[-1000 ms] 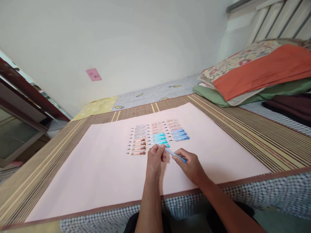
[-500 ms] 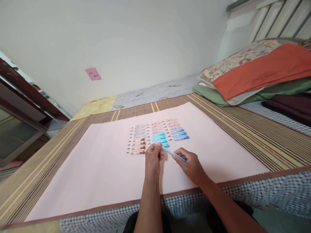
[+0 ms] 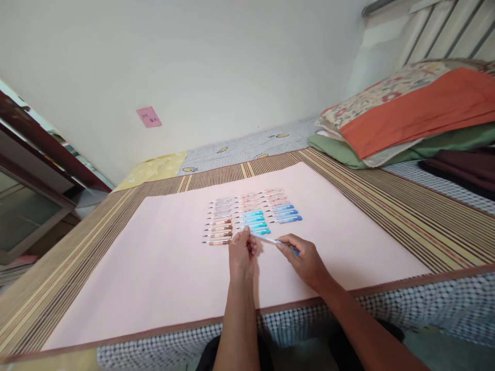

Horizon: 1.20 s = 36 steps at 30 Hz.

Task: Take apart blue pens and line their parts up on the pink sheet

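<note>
A slim pale-blue pen is held slantwise above the pink sheet, between my two hands. My left hand is closed, with thumb and fingers pinching the pen's left end and hiding its tip. The fingers of my right hand are closed round the darker blue right end. Just beyond my hands lie neat rows of pens: brown ones to the left, turquoise ones in the middle, and blue ones to the right. Paler pens lie farther back.
Beneath the sheet is a striped mat over checked cloth. Folded bedding is piled at the back right. A pink note is stuck to the wall behind.
My left hand has shifted slightly left, away from my right hand. The pen lies a little flatter, and more of its pale barrel shows between the hands.
</note>
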Each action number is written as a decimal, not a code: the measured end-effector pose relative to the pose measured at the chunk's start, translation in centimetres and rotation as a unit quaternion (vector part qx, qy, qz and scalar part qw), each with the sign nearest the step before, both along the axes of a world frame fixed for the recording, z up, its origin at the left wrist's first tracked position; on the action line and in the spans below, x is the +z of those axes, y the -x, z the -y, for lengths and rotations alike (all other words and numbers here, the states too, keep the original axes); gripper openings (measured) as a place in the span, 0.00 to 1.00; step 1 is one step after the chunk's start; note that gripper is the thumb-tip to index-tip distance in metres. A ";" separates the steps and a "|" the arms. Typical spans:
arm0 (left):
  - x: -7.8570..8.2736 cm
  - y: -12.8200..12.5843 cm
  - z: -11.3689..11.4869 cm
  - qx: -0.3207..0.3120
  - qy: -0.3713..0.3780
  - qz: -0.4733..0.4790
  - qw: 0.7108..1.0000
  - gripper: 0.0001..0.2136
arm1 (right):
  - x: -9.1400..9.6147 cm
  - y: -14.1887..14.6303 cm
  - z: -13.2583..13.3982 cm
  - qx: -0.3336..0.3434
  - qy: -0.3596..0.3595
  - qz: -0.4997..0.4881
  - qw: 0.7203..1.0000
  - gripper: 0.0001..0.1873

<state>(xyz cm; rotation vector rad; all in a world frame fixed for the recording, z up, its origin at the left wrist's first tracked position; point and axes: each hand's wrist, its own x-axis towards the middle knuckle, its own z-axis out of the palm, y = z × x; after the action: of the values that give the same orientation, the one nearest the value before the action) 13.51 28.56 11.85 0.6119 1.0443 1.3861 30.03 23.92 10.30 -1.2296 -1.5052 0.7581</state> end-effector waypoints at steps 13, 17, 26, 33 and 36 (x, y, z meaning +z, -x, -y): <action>1.2 -0.3 0.0 0.033 0.086 0.148 0.985 0.12 | -0.6 0.6 -0.7 -0.001 0.071 -0.156 0.985 0.19; 1.7 -0.6 0.2 0.025 0.100 0.181 0.978 0.09 | -0.4 1.6 -0.5 0.004 0.086 -0.206 0.975 0.21; 1.8 -1.2 0.6 0.026 0.115 0.201 0.972 0.11 | -0.9 2.2 -0.6 -0.019 -0.044 -0.072 0.996 0.07; 1.0 -2.3 0.6 0.000 0.109 0.218 0.970 0.11 | 0.5 3.7 0.4 -0.036 -0.099 -0.113 0.988 0.05; 0.4 -2.9 0.6 -0.003 0.093 0.252 0.963 0.10 | 0.7 4.9 0.0 -0.055 -0.115 -0.097 0.987 0.04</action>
<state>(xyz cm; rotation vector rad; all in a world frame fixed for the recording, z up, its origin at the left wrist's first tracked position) 16.40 27.98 12.24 0.1078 0.7442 1.3252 25.10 23.91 10.98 -1.0268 -1.3145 0.5942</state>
